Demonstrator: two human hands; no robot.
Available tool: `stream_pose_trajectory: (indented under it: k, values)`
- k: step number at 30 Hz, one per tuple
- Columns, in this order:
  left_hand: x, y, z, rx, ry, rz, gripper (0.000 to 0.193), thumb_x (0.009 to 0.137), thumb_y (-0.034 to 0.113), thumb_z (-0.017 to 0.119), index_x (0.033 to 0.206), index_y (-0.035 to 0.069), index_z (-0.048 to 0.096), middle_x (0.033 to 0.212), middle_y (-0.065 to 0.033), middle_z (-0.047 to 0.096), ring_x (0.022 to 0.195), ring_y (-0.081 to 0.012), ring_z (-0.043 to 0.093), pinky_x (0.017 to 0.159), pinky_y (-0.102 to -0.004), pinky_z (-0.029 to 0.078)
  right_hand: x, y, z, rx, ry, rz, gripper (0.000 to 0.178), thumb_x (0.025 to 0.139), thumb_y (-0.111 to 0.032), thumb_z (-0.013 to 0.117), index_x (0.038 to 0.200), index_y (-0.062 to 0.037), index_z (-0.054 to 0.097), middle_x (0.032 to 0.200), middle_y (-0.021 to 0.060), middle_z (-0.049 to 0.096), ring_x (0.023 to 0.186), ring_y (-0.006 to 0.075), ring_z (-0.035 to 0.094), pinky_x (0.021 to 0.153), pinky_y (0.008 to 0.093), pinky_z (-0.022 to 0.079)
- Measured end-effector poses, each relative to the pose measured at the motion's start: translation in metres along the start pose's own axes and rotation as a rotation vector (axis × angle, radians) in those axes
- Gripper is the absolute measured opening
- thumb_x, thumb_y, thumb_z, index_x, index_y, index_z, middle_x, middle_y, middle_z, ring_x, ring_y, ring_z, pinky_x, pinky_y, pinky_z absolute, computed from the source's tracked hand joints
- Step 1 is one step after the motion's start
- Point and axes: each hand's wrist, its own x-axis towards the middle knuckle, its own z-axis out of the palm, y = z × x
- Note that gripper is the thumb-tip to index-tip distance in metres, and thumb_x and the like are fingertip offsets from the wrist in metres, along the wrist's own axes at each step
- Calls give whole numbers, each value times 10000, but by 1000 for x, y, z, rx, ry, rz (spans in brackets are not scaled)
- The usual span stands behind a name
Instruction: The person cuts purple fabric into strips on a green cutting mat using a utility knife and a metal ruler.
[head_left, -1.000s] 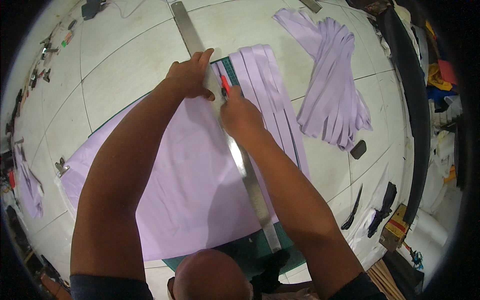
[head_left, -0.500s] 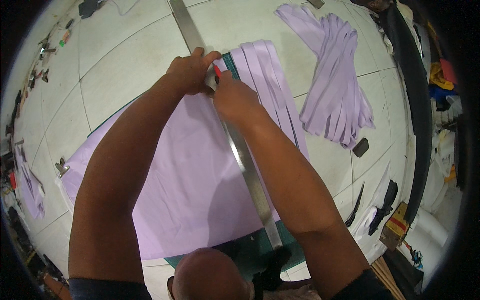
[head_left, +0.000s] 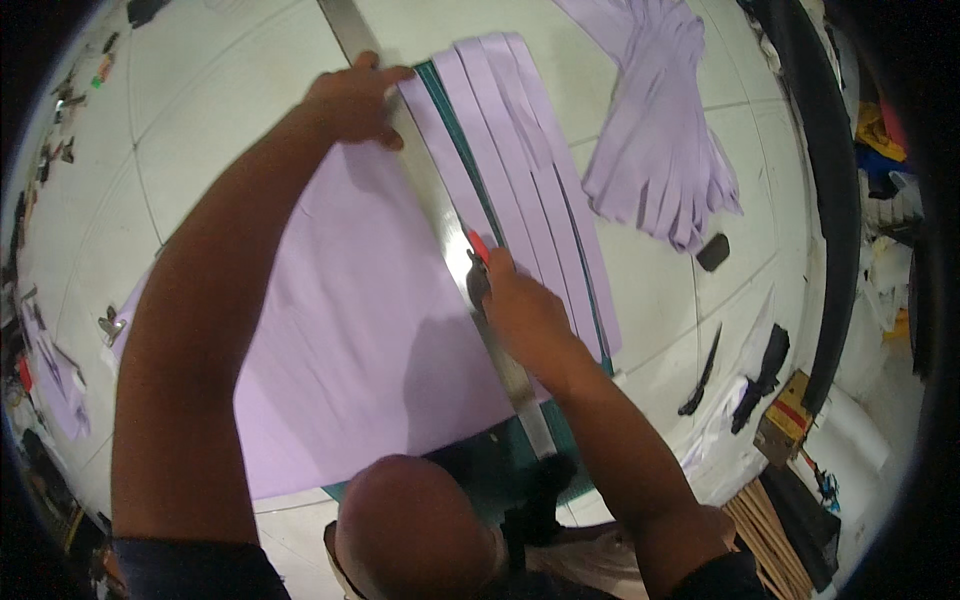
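A lilac sheet of fabric [head_left: 350,300] lies over a green cutting mat [head_left: 570,440]. Across it runs a long metal ruler [head_left: 425,185], from the far edge toward me. My left hand [head_left: 355,105] presses on the ruler's far part with its fingers spread. Farther down the ruler's right side, my right hand [head_left: 525,305] is closed around a red-and-black cutter [head_left: 478,246]; its blade is hidden. Right of the ruler are several parallel lilac strips [head_left: 510,140], with green mat showing in the gaps.
A bundle of lilac strips [head_left: 655,130] rests on the tiled floor at the far right, near a small dark block [head_left: 713,252]. Black-handled scissors [head_left: 762,375] and a thin black tool [head_left: 703,370] lie farther right. A metal clip [head_left: 111,325] sits at the fabric's left edge.
My right hand has drawn the cutter toward me along the ruler, away from my left hand. My left hand stays on the ruler's far part. The whole view has shifted slightly.
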Motion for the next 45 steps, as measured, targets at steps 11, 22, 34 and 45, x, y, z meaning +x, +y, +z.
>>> stream_pose_trajectory:
  k: [11, 22, 34, 45]
  values:
    - [-12, 30, -46, 23, -163, 19, 997, 720, 496, 833, 1515, 176, 323, 1405, -199, 421, 1217, -405, 541, 1034, -465, 461, -209, 143, 110, -18, -288, 453, 265, 963, -230, 489, 1135, -39, 422, 959, 297, 663, 908, 496, 648, 761, 588, 495]
    - [-11, -10, 1, -77, 93, -48, 1131, 638, 411, 900, 1528, 183, 241, 1430, -146, 457, 1234, -337, 572, 979, -479, 496, -126, 95, 34, 68, 100, 135, 267, 998, -246, 510, 1154, -42, 434, 887, 264, 653, 802, 498, 637, 712, 588, 489]
    - [-16, 6, -24, -112, 32, -100, 1262, 548, 445, 931, 1522, 116, 199, 1447, -164, 465, 1229, -352, 574, 996, -463, 502, 112, -86, -33, 186, 395, -262, 238, 967, -192, 457, 1064, 19, 407, 865, 298, 647, 829, 494, 633, 755, 564, 486]
    - [-16, 3, -19, -124, 73, -55, 1097, 583, 389, 927, 1458, 197, 295, 1344, -153, 524, 1125, -365, 632, 917, -464, 548, 127, -91, -31, 111, 410, -287, 231, 937, -153, 489, 1058, 37, 438, 901, 305, 662, 880, 483, 658, 790, 555, 514]
